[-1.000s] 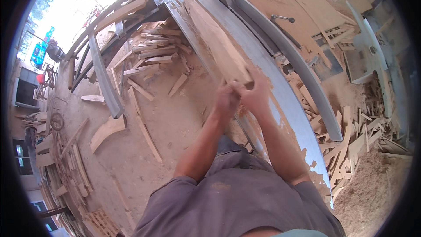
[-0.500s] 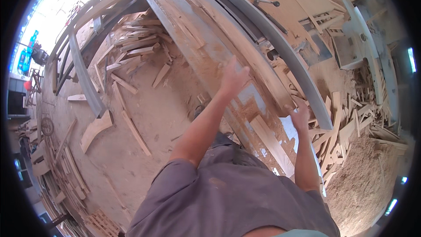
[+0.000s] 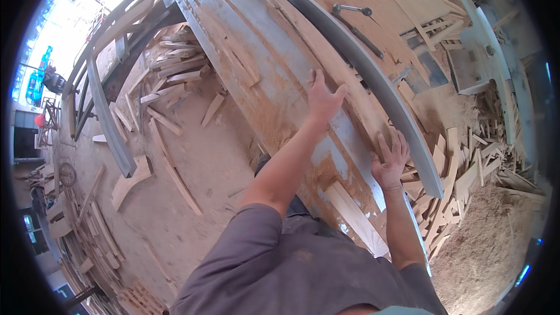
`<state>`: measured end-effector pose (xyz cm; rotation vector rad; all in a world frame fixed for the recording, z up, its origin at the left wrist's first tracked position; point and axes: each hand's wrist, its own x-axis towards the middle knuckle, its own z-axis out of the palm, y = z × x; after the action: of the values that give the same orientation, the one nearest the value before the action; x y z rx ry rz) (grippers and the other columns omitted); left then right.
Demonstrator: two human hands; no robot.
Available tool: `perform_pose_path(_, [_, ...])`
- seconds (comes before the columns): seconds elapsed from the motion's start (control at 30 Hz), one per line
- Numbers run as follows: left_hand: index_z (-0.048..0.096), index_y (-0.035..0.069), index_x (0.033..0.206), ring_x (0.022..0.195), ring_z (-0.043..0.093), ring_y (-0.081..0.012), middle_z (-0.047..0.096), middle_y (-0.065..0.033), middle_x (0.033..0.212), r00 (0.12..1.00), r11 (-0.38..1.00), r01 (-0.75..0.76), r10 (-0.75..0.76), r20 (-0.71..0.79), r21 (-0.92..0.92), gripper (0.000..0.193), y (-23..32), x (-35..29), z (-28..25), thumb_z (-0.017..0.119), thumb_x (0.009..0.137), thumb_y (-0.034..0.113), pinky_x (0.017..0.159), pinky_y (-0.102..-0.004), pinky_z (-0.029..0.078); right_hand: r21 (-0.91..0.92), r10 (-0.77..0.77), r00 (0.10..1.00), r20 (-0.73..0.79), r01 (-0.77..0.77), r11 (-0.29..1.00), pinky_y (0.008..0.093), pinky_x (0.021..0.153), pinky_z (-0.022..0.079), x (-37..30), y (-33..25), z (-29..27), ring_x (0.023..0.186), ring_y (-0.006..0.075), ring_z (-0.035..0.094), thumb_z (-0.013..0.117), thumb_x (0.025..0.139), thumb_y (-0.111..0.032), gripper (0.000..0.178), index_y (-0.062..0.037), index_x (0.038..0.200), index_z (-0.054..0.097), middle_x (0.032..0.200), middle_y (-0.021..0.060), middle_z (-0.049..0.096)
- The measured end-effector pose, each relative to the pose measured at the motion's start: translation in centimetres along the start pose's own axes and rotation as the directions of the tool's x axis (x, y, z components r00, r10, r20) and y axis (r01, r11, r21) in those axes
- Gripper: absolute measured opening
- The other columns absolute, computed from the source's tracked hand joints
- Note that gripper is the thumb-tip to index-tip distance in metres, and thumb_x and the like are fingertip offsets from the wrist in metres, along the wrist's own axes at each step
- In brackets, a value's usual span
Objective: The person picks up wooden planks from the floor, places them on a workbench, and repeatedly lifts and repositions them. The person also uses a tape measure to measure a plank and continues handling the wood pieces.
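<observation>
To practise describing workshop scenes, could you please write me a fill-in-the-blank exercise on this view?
The right hand rests on a long board made of ____. The grey fence stands on the board's ____ side in the picture. The curved offcut lies on the ____.
Missing words: wood; right; floor.

Purple-grey shirt (image 3: 262, 280), short sleeves (image 3: 259, 228), faint tan smudge (image 3: 304, 255) on front; dark trousers (image 3: 298, 209).

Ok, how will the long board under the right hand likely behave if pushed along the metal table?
The long board is probably stiff, since it looks like thick solid wood. It may slide easily where the metal table looks bare, though the sawdust could change the drag. Its flat faces suggest it won't readily roll.
</observation>
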<state>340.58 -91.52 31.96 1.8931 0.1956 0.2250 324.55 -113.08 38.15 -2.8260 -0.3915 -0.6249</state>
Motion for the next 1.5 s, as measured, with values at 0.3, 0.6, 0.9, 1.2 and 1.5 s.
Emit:
perform_pose_path(0.3, [0.034,-0.015,0.155,0.156,0.023,-0.048,0.031,-0.0389,0.161,0.992,0.992,-0.107,0.102,0.068,0.068,0.096,-0.2,4.7,2.5,0.079,0.088,0.038,0.128,-0.0502,0.02,0.221,-0.152,0.983,-0.104,0.172,0.96,0.0523,0.104,0.054,4.8,3.6,2.1,0.124,0.0392,0.066,0.074,0.068,0.009,0.044,-0.0002,0.112,0.072,0.125,0.0158,0.073])
perform_pose_path(0.6, [0.028,-0.017,0.155,0.157,0.019,-0.05,0.03,-0.0398,0.161,0.961,0.948,-0.27,0.253,0.115,0.171,0.092,-1.4,5.1,1.9,0.071,0.095,0.037,0.129,-0.0521,0.017,0.243,-0.094,0.988,-0.125,0.122,0.962,0.05,0.106,0.054,5.0,3.5,3.0,0.123,0.0379,0.068,0.075,0.072,0.008,0.035,-0.0017,0.106,0.073,0.122,0.0141,0.074])
perform_pose_path(0.9, [0.028,-0.02,0.154,0.157,0.019,-0.0507,0.029,-0.0423,0.16,0.956,0.934,-0.29,0.275,0.1,0.209,0.089,-1.6,7.1,0.9,0.063,0.099,0.041,0.128,-0.0516,0.018,0.251,-0.06,0.989,-0.136,0.093,0.964,0.0479,0.105,0.055,7.1,2.1,4.3,0.12,0.0365,0.069,0.075,0.073,0.008,0.033,-0.003,0.104,0.075,0.12,0.0125,0.076])
perform_pose_path(1.2, [0.032,-0.019,0.151,0.155,0.022,-0.0522,0.03,-0.0434,0.159,0.953,0.932,-0.302,0.294,0.066,0.199,0.083,-2.6,12.6,-1.9,0.064,0.098,0.036,0.127,-0.0518,0.02,0.251,-0.043,0.988,-0.148,0.08,0.965,0.0467,0.104,0.055,12.1,-0.8,7.2,0.119,0.0355,0.069,0.076,0.07,0.007,0.034,-0.0031,0.102,0.076,0.119,0.0126,0.076])
perform_pose_path(1.5, [0.033,-0.018,0.153,0.155,0.024,-0.0501,0.029,-0.0421,0.161,0.959,0.934,-0.283,0.278,0.054,0.218,0.087,-4.0,18.0,-4.8,0.065,0.097,0.041,0.127,-0.0495,0.022,0.252,-0.037,0.992,-0.119,0.066,0.966,0.0483,0.104,0.054,16.2,-3.3,10.4,0.123,0.0381,0.067,0.077,0.073,0.005,0.034,-0.0043,0.106,0.076,0.124,0.0138,0.074])
